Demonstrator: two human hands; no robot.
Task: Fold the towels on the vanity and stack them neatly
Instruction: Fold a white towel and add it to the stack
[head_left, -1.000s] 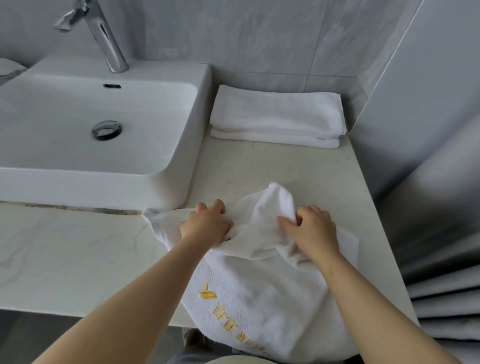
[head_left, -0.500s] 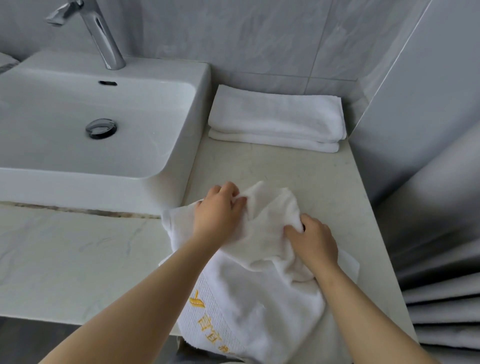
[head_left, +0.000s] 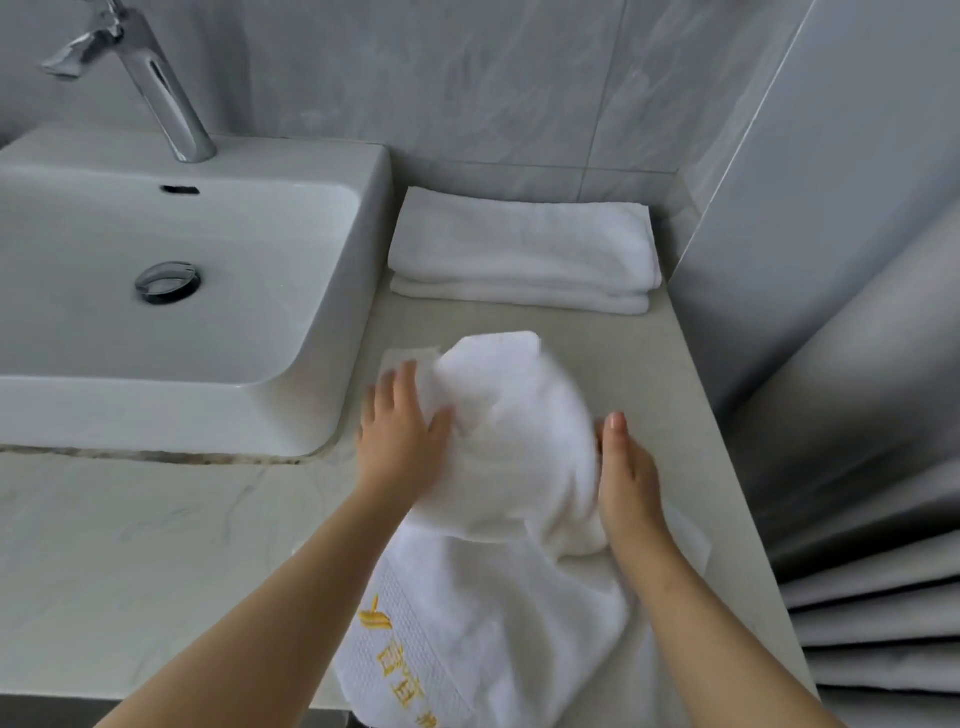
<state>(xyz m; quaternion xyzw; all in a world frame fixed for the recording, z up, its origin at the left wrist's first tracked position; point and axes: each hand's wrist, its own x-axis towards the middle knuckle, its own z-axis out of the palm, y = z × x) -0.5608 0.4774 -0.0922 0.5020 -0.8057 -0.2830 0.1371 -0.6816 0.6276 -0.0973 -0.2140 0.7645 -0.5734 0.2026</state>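
A white towel with a yellow embroidered logo lies bunched on the right part of the vanity counter, and its near end hangs over the front edge. My left hand holds the bunch's left side, thumb pressed into the cloth. My right hand holds the right side with its thumb hidden under the fabric. The part between my hands is raised and blurred. A folded white towel stack lies against the back wall.
A white basin with a chrome faucet and drain fills the left. Grey tiled walls close the back and right corner. A grey pleated curtain hangs past the counter's right edge.
Both hands moved away from me toward the folded stack, carrying the towel's upper part up and forward into a raised bulge. My fingers have straightened along its sides.
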